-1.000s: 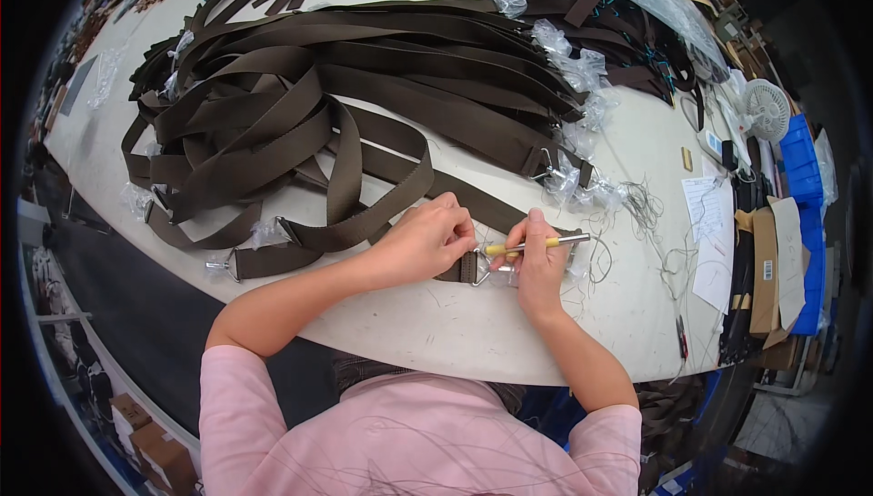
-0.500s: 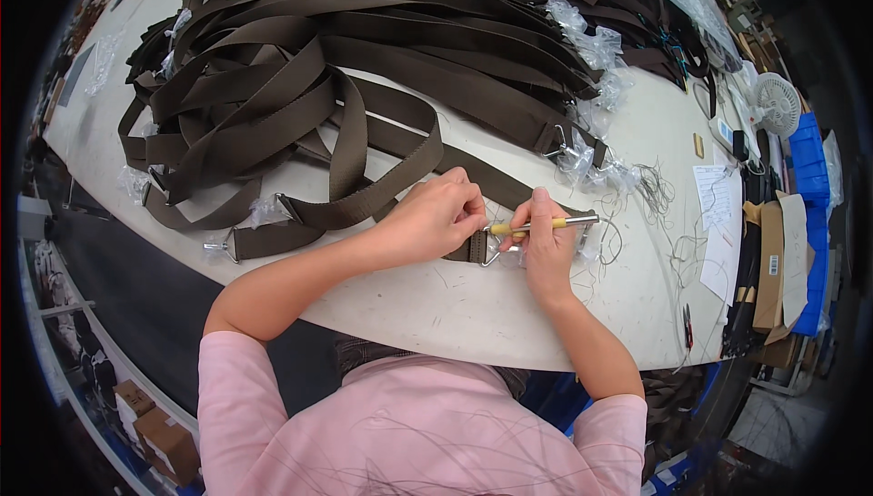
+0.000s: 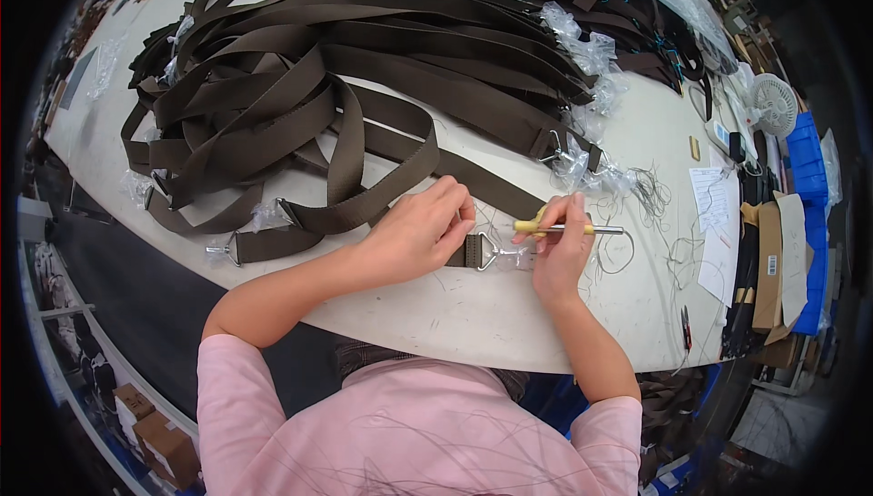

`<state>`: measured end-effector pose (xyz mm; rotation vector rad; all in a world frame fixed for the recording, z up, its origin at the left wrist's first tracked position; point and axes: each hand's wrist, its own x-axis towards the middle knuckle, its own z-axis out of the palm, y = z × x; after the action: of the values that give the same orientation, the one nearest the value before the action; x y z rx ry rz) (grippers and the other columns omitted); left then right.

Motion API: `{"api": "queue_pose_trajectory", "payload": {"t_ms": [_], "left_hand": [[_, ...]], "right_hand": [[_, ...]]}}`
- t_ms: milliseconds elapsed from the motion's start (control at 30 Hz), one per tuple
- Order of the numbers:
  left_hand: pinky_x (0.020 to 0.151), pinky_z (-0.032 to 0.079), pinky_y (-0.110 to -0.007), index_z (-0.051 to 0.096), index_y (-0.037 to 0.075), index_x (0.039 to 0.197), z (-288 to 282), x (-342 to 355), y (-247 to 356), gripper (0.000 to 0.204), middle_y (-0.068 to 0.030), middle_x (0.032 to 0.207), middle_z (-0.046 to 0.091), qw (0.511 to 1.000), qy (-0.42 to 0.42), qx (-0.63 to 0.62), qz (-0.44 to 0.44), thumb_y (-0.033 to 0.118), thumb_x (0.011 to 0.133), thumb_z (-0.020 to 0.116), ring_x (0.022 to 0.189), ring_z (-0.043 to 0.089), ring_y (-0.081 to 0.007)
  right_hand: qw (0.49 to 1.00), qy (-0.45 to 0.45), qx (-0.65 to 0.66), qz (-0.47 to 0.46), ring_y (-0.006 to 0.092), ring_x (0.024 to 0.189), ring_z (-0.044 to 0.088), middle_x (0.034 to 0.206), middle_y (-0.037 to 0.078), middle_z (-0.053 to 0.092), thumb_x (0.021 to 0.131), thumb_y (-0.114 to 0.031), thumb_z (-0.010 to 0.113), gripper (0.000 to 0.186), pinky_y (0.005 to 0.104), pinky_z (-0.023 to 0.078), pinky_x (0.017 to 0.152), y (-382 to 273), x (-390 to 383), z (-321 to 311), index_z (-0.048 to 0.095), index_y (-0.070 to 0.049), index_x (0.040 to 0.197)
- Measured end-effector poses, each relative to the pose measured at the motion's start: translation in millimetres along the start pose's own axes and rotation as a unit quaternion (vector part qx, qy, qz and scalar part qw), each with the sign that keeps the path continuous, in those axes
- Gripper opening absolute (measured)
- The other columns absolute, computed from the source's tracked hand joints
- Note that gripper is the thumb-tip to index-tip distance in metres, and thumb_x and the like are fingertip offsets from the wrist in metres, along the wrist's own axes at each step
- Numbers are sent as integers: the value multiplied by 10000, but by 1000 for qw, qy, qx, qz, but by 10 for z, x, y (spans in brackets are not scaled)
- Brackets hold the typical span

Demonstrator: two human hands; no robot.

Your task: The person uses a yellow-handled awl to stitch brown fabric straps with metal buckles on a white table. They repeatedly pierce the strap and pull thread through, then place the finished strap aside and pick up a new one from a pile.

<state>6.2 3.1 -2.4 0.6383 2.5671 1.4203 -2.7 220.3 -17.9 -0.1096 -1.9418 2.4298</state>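
My right hand point(image 3: 561, 255) is closed round a slim pen-like tool point(image 3: 600, 230) with a yellow grip and a silver shaft, lying across the fingers. My left hand point(image 3: 426, 228) has its fingers drawn together in a pinch; whatever is in them, if anything, cannot be made out. Just below it, the stitched end of a dark brown webbing strap point(image 3: 472, 251) shows, with a metal triangular ring point(image 3: 489, 251) and clear plastic wrap point(image 3: 516, 258) at its tip. The rest of that strap runs under my left hand. Both hands are apart, above the pale table point(image 3: 436, 314).
A large heap of brown straps point(image 3: 382, 32) fills the table's far side, plastic-wrapped hardware point(image 3: 591, 50) at its ends. Loose threads point(image 3: 650, 189) lie to the right, near papers point(image 3: 714, 223), small snips point(image 3: 686, 328) and a white fan point(image 3: 774, 103). Cardboard point(image 3: 768, 264) and blue bins point(image 3: 807, 160) stand beyond.
My right hand has drawn the tool to the right, away from my left hand and the strap end. My left hand has shifted slightly left and down, uncovering the metal ring.
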Motion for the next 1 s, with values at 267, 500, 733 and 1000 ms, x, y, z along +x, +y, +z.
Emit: {"api": "queue_pose_trajectory", "payload": {"t_ms": [267,500,733,1000], "left_hand": [[788,534,-345,654,26,1016,-30,109,24,155,-87,987,583,996,-55,4,-72,155,942,698,825,655,-201],[720,483,-371,675,40,910,64,209,-18,206,-76,900,574,992,-64,69,-82,231,912,750,800,607,-211],[721,479,-356,659,38,882,15,193,-8,194,-72,885,566,993,-66,29,-89,216,929,721,783,577,-198],[760,521,-329,703,54,985,-128,154,73,71,-80,977,581,994,-83,-42,-50,40,923,672,861,625,-198]], "right_hand": [[998,-15,33,47,84,500,454,603,3,458,1113,-449,360,589,226,361,476,93,1,-50,487,-80,671],[996,-56,-7,72,128,518,590,634,28,500,1116,-457,339,592,259,506,482,14,-76,9,496,-49,717],[992,-83,-56,74,117,512,597,681,49,569,1113,-414,404,542,238,502,488,49,-87,46,548,-20,771],[993,-76,-50,77,127,527,624,676,51,569,1114,-423,393,547,235,503,490,24,-102,41,546,-22,775]]}}
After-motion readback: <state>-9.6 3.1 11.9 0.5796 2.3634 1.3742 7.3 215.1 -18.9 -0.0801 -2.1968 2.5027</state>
